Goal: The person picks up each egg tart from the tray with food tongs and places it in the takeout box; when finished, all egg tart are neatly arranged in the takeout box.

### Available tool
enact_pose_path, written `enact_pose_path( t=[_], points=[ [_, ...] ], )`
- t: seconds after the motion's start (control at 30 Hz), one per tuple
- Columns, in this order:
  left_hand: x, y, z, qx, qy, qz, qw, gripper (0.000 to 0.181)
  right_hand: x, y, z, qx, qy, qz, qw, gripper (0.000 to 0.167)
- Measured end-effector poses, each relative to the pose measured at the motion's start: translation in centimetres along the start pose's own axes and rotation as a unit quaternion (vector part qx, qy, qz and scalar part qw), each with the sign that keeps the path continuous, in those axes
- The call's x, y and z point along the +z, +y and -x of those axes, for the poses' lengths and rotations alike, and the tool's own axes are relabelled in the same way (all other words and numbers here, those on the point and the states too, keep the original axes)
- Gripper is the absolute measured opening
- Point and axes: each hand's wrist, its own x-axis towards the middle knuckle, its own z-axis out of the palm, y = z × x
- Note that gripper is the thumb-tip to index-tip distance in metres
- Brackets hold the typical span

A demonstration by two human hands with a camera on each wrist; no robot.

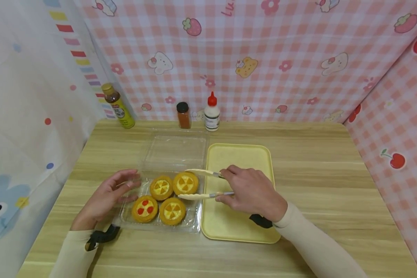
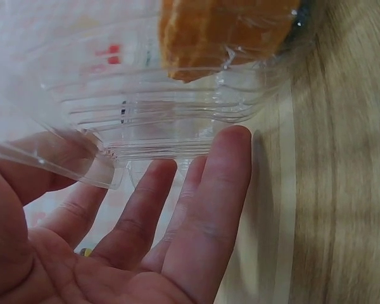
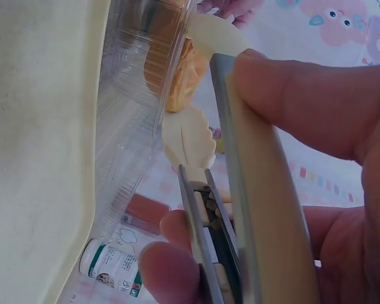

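Observation:
Four round tarts lie in a clear plastic box (image 1: pixel 194 222); one tart (image 1: pixel 144 209) has red pieces on top, the others, such as the upper right tart (image 1: pixel 185 183), orange wedges. My right hand (image 1: pixel 251 191) grips cream-tipped tongs (image 1: pixel 194 196), whose spread tips stand on either side of the upper right tart. In the right wrist view the thumb and fingers lie along the tongs' arms (image 3: pixel 259 183). My left hand (image 1: pixel 107 197) is at the box's left side, fingers extended; in the left wrist view the fingertips (image 2: pixel 231 142) are at the clear wall (image 2: pixel 158 114).
A yellow tray (image 1: pixel 229 227) lies right of the box, under my right hand. The box's clear lid (image 1: pixel 175 150) lies folded back behind it. Along the back stand a yellow-green bottle (image 1: pixel 122 112), a spice jar (image 1: pixel 183 116) and a white bottle with a red tip (image 1: pixel 212 116).

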Motion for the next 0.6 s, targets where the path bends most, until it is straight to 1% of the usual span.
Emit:
enact_pose_path(
  t=[0.17, 0.37, 0.47, 0.6],
  points=[
    [-0.07, -0.02, -0.11, 0.003, -0.005, 0.0, 1.0, 0.05, -0.31, -0.2, 0.03, 0.006, -0.012, -0.004, 0.9999, 0.072],
    [-0.11, -0.01, -0.12, 0.004, -0.006, 0.0, 1.0, 0.049, -0.22, -0.18, 0.08, 0.01, -0.018, -0.002, 0.9998, 0.074],
    [-0.07, -0.03, -0.09, 0.001, -0.005, -0.002, 1.0, 0.05, -0.22, -0.17, 0.15, 0.012, -0.015, -0.003, 0.9998, 0.074],
    [-0.08, -0.05, -0.04, 0.0, -0.004, -0.003, 1.0, 0.051, -0.37, -0.06, 0.28, 0.014, -0.002, -0.005, 0.9999, 0.076]
  ],
)
